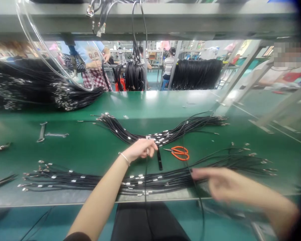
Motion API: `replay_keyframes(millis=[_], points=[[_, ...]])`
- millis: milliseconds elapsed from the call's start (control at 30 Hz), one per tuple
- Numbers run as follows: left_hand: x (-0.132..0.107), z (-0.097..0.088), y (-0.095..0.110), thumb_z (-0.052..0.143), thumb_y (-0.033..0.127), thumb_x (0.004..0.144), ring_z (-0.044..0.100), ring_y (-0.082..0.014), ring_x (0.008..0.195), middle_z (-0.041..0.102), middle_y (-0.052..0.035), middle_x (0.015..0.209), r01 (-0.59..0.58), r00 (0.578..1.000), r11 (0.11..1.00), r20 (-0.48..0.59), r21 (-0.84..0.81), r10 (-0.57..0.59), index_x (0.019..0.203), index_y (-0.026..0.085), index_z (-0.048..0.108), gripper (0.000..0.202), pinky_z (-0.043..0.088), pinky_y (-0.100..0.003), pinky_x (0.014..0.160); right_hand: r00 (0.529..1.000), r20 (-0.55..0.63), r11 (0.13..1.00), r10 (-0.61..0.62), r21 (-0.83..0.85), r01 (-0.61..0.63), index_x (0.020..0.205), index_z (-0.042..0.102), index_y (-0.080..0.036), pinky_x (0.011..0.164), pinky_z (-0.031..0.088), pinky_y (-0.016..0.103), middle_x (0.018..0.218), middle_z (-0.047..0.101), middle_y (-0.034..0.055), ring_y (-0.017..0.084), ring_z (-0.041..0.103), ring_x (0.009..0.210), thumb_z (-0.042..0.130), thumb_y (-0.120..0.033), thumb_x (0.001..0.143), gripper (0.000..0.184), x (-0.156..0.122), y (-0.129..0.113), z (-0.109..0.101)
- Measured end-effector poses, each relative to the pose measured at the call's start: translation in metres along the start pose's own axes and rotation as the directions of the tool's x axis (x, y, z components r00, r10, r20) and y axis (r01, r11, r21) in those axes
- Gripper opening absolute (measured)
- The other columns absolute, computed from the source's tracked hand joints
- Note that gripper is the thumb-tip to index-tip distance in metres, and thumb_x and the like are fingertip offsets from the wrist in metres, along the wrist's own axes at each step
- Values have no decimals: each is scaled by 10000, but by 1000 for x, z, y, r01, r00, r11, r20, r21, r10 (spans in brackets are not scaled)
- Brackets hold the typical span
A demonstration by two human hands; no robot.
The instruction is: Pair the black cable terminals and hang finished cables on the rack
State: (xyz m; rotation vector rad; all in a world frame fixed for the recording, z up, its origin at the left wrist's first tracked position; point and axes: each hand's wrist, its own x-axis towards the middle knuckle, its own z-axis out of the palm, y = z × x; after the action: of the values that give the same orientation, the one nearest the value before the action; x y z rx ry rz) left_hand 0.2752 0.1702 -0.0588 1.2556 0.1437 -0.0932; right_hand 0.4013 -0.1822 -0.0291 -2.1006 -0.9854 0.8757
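Observation:
My left hand is closed over the middle of the far bundle of black cables, which carry small white labels. From its fingers a thin black cable hangs down past the table edge. My right hand, smeared by motion, is above the right part of the near cable bundle. Its thumb and forefinger pinch a black cable that runs up toward the far bundle and down over the edge. Between the hands lie orange-handled scissors and a short black strip.
Two wrenches lie at the left, with pliers by the left edge. A big heap of black cables fills the back left. Metal posts stand at the right. A person works across the table; others are farther off.

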Motion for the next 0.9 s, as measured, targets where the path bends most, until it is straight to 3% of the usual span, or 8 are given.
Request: replay_keyframes(millis=[100,200,300,433,567,667,800,900], points=[[-6,3,0,645,526,867,279,-25,330,595,-41,530,65,982,991,167,116,-84,788,72,661,461,174,-156,327,950,-233,938,210,324,-127,1463,403,-79,364,374,212,849,699,139,113,504,499,729,-525,752,900,69,-17,10],[-8,4,0,611,565,875,297,-29,313,581,-16,545,60,973,986,213,153,-92,825,91,647,478,152,-164,305,919,-336,896,204,443,-37,1338,494,-40,337,269,184,939,697,172,45,377,446,754,-466,752,771,125,-21,-1],[-8,6,0,684,540,830,397,-42,340,595,-8,611,47,972,986,221,160,-83,888,99,647,446,221,-166,311,943,-316,894,103,445,52,1160,597,-65,320,198,181,797,682,110,24,287,389,651,-553,822,596,155,-31,-12],[-6,9,-3,777,467,772,462,-42,403,649,-47,715,47,964,988,251,149,-84,948,78,679,439,321,-176,373,991,-112,903,-73,415,114,1102,650,-100,322,212,161,507,547,-26,35,303,321,606,-612,839,578,165,-60,5],[-4,9,-7,770,439,792,483,-45,425,679,-69,763,40,955,992,288,122,-74,1008,82,700,423,344,-177,390,979,55,901,-197,405,159,927,689,-112,334,263,157,450,532,-32,58,394,329,713,-591,750,511,169,-76,45],[-6,10,-8,772,429,791,448,-36,415,713,-92,809,75,936,985,330,153,-123,1015,97,712,405,298,-169,364,975,2,878,-224,436,200,758,648,-126,369,307,161,463,534,-22,58,427,379,768,-579,691,474,171,-72,62],[-10,16,-5,792,443,758,402,-36,416,742,-119,856,183,834,929,449,321,-319,1039,108,720,443,314,-169,368,970,-152,842,-191,482,242,726,581,-156,365,260,161,488,490,-48,36,358,382,734,-612,719,481,168,-64,53],[-10,18,-3,817,434,726,444,-46,438,736,-98,848,142,931,936,277,323,-237,1084,121,700,489,332,-158,365,982,-55,865,-182,465,186,816,614,-146,345,227,170,494,512,-40,38,340,350,744,-587,729,468,164,-62,40]])
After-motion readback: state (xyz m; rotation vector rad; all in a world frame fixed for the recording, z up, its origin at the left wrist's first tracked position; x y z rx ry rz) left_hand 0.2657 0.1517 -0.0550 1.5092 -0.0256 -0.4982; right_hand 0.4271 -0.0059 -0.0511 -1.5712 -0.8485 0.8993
